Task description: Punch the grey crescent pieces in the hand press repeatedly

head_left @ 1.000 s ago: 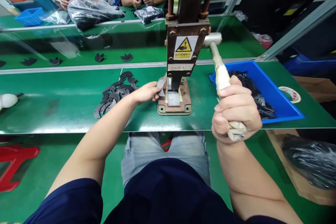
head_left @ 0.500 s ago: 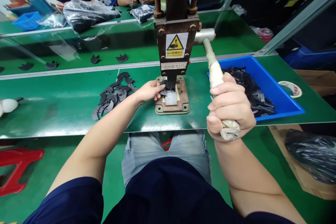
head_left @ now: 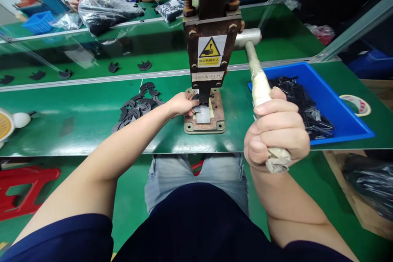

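Observation:
My left hand (head_left: 183, 104) pinches a curved black plastic part (head_left: 196, 108) at the foot of a hand press (head_left: 211, 28), beside its ram. A small metal plate (head_left: 203, 115) lies on the press base (head_left: 219, 108) just in front of the part. My right hand (head_left: 278, 131) is wrapped round the taped handle of the press lever (head_left: 260, 84), which slants down towards me from a metal cylinder on the press's right side. Left of the press, a heap of curved black parts (head_left: 135, 108) lies on the green table, partly behind my left forearm.
A blue bin (head_left: 344, 125) of small black pieces stands right of the press, with a tape roll (head_left: 356, 105) beside it. Several curved pieces (head_left: 144, 65) lie beyond the metal rail. Two people work across the table near plastic bags (head_left: 107, 12). A red stool (head_left: 27, 188) is at lower left.
The view has shifted slightly, so most things sit a little differently in the picture. My left hand still holds the part at the press; my right hand keeps its grip on the lever.

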Motion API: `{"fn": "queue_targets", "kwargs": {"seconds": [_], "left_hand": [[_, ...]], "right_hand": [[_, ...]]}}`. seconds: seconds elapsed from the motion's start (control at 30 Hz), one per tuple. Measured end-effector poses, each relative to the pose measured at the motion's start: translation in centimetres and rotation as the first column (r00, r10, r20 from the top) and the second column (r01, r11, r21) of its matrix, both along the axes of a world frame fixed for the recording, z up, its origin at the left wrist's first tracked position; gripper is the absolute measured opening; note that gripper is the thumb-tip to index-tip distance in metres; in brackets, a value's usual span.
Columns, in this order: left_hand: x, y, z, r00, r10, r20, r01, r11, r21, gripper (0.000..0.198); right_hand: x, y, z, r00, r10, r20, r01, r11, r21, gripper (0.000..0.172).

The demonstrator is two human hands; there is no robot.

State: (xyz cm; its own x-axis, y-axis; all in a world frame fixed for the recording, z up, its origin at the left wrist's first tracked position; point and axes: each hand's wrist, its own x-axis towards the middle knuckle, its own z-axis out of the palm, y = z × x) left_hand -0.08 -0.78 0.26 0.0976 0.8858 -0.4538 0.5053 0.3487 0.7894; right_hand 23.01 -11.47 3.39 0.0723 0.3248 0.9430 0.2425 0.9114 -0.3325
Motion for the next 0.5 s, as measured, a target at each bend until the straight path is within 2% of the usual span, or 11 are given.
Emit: {"fn": "queue_targets", "kwargs": {"seconds": [0.23,0.33,0.4,0.47,0.5], "left_hand": [[0.5,0.2,-0.6,1.0,-0.011,0.012,0.012,1.0,-0.013,0.025],[0.3,-1.0,-1.0,0.998,-0.056,0.039,0.05,0.991,0.125,0.024],[-0.6,-2.2,-1.5,0.984,-0.148,0.1,0.122,0.966,0.226,0.021],[-2.7,-3.2,-1.8,0.959,-0.264,0.1,0.224,0.926,0.303,0.024],[-4.2,-3.5,-1.8,0.955,-0.295,0.04,0.265,0.902,0.34,0.026]], "right_hand": [[0.0,0.3,0.2,0.999,-0.039,0.014,0.039,0.999,0.024,0.027],[0.1,0.3,0.3,0.999,-0.037,0.011,0.037,0.999,0.023,0.03],[0.1,0.3,0.3,0.999,-0.04,-0.012,0.041,0.999,0.032,0.034],[0.1,0.4,0.2,0.999,-0.046,-0.024,0.047,0.999,0.024,0.037],[0.1,0.4,0.1,0.998,-0.05,-0.023,0.051,0.999,0.015,0.039]]}}
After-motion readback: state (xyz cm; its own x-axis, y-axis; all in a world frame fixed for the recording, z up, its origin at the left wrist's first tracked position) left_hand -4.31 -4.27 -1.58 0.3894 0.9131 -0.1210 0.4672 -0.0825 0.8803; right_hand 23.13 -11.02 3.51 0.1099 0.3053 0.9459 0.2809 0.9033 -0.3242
